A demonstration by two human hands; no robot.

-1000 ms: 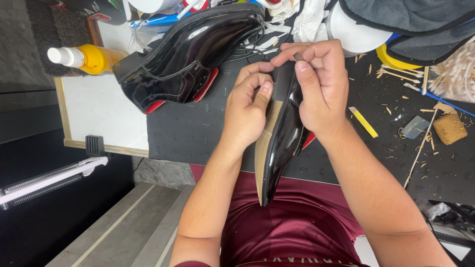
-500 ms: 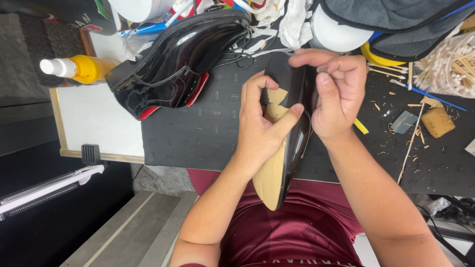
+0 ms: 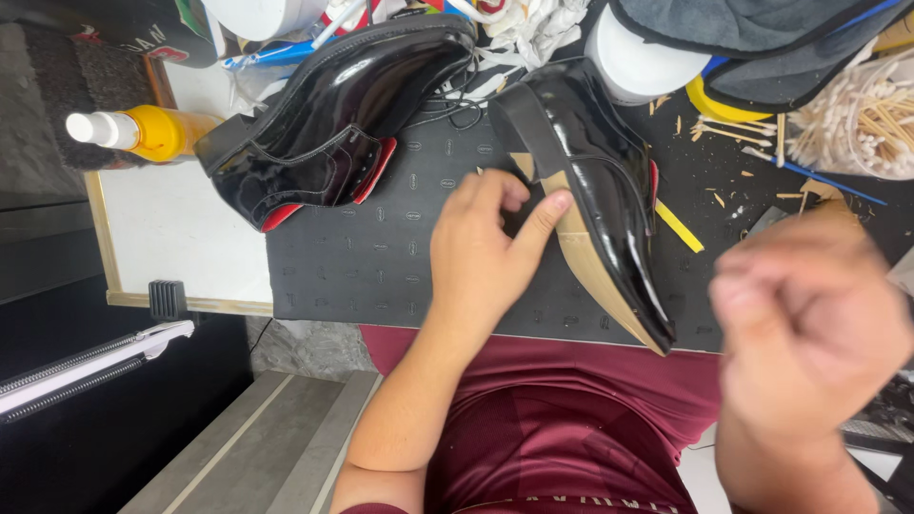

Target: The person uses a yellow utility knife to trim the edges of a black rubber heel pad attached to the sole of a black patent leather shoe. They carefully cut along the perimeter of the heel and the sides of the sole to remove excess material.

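Black glossy dress shoe [image 3: 595, 181] is lain on its side on the dark mat [image 3: 381, 257] near the middle of the bench, heel toward the far edge and pointed toe reaching just past the near edge, over the lap. Its patent upper is seen mirror-bright, a tan sole edge and a block heel are turned toward the left hand, and a strip of red lining shows at the opening. The left hand [image 3: 481, 252] is laid against the sole with fingers loosely spread and the thumb pressed on the tan edge; nothing is clasped in it. The right hand [image 3: 809, 319] is held off the shoe toward the right edge, blurred and curled into a loose fist; whether anything is enclosed cannot be told. The step is judged to be steadying and checking the sole edge. A firm hold at the waist of the shoe would be called for, since the slick upper is likely to slide. A second matching shoe [image 3: 333, 124] is set toward the far left, beside a yellow bottle [image 3: 152, 133]
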